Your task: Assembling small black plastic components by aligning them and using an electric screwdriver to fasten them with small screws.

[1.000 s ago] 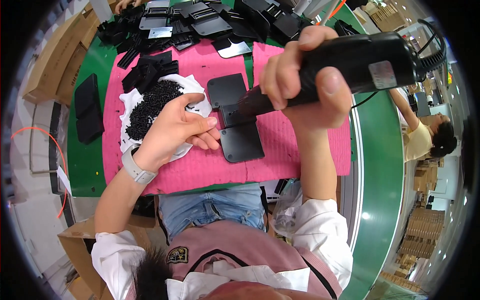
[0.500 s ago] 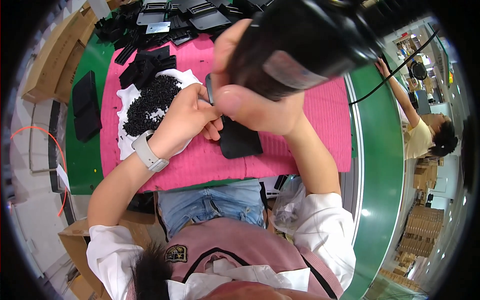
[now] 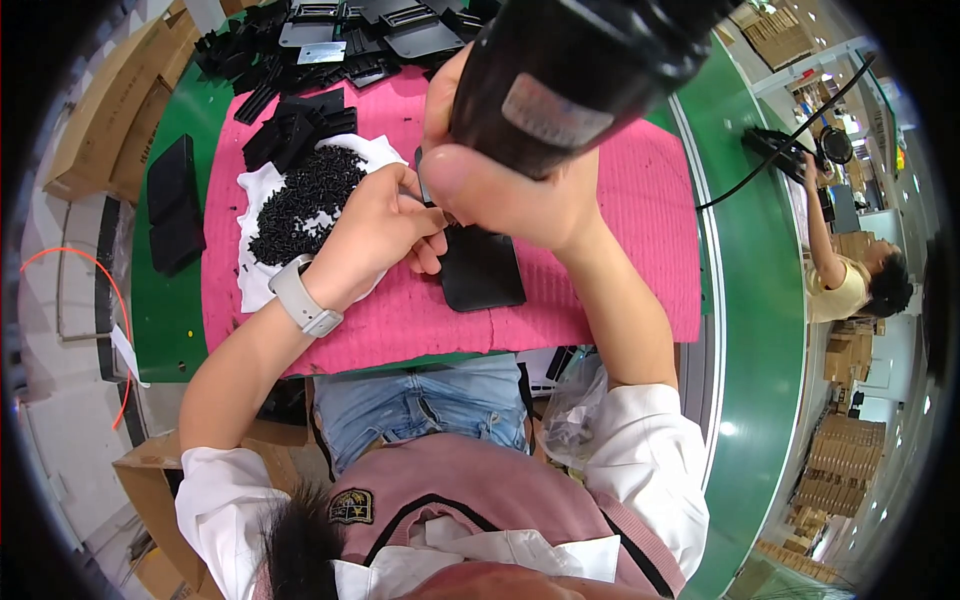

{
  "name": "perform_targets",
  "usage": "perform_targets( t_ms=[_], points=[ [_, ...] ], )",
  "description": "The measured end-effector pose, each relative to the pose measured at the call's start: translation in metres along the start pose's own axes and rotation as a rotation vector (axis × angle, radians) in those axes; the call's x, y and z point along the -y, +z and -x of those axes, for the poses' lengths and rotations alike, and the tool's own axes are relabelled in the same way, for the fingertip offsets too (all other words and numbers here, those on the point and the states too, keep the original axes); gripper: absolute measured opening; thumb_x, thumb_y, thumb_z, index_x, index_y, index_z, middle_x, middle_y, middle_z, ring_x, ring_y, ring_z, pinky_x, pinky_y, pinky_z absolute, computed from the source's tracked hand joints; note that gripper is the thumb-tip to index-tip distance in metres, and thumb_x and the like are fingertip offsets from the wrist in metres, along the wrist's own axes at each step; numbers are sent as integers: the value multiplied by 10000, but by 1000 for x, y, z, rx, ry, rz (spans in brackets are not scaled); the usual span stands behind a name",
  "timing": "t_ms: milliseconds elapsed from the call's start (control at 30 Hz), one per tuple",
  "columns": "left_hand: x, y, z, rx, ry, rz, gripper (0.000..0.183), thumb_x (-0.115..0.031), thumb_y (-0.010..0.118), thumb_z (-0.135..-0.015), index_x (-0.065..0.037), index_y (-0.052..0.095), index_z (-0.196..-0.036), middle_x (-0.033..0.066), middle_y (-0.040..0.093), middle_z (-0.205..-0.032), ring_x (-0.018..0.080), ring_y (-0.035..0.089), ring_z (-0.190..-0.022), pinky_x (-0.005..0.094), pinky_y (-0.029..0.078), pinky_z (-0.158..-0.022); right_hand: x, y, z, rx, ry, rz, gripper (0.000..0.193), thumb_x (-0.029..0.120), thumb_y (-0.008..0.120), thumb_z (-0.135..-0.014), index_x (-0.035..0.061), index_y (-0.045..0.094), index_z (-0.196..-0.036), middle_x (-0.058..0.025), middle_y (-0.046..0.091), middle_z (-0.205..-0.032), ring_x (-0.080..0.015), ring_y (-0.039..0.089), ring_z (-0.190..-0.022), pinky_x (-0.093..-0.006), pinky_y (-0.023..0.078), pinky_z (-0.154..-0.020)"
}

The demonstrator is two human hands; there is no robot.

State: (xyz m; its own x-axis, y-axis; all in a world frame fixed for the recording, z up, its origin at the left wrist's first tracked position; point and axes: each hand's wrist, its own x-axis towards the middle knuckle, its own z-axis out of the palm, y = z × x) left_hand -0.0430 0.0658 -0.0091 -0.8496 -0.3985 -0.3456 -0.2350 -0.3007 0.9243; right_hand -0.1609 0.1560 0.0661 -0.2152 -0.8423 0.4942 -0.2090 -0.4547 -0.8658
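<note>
My right hand is wrapped round a black electric screwdriver, which looms large and tilted in front of the view; its tip is hidden. Close by, my left hand has its fingers curled and pinched together near the tool's lower end. Whatever those fingertips grip is too small or too covered to name. Under both hands lies a flat black plate with rounded corners, its far part hidden. To the left, a heap of small black screws rests on a crumpled white cloth.
A pink foam mat covers much of the green table. Black brackets and plates are piled at the back. Two black pads lie at the left edge. On the right, a co-worker reaches toward a dark object on a green belt.
The screwdriver and my right hand have shifted slightly left and up. My left hand stays nearly in place. The co-worker's arm has moved, and a dark object now shows beside that hand.
</note>
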Motion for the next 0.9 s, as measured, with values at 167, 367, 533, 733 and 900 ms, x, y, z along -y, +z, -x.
perform_targets(
  t_ms=[167,367,533,733,900],
  points=[
    [2,-5,6,5,73,-95,246,-32,615,-843,70,469,-1012,128,615,-642,183,616,-481,257,472,-429,-5,-7,5,-34,-15,-139,358,162,697,-746,17,497,-1005,-66,551,-654,-127,500,-468,-260,385,-405],
    [7,-16,11,-32,273,-25,251,-31,679,-816,77,556,-1006,104,646,-701,137,638,-573,226,490,-510,5,-45,6,7,-250,-540,451,448,481,-872,74,503,-1123,-6,456,-623,-131,437,-463,-321,392,-571],
    [6,-8,13,32,261,299,197,-57,652,-854,38,572,-1006,123,667,-813,152,663,-674,230,514,-591,3,-44,10,-67,-329,-633,405,425,467,-884,97,490,-1122,-26,465,-611,-151,454,-455,-352,414,-566],
    [11,-12,13,121,237,424,172,-132,629,-892,10,589,-979,127,674,-832,170,671,-679,232,525,-597,3,-36,15,-97,-354,-593,391,414,510,-861,111,476,-1107,-49,479,-581,-171,465,-422,-366,433,-528],
    [12,-11,15,116,274,432,180,-159,622,-899,4,595,-971,124,674,-817,173,671,-657,228,519,-572,3,-29,18,-84,-345,-588,404,417,535,-848,112,466,-1104,-49,477,-578,-174,467,-425,-362,434,-528]
  ],
)
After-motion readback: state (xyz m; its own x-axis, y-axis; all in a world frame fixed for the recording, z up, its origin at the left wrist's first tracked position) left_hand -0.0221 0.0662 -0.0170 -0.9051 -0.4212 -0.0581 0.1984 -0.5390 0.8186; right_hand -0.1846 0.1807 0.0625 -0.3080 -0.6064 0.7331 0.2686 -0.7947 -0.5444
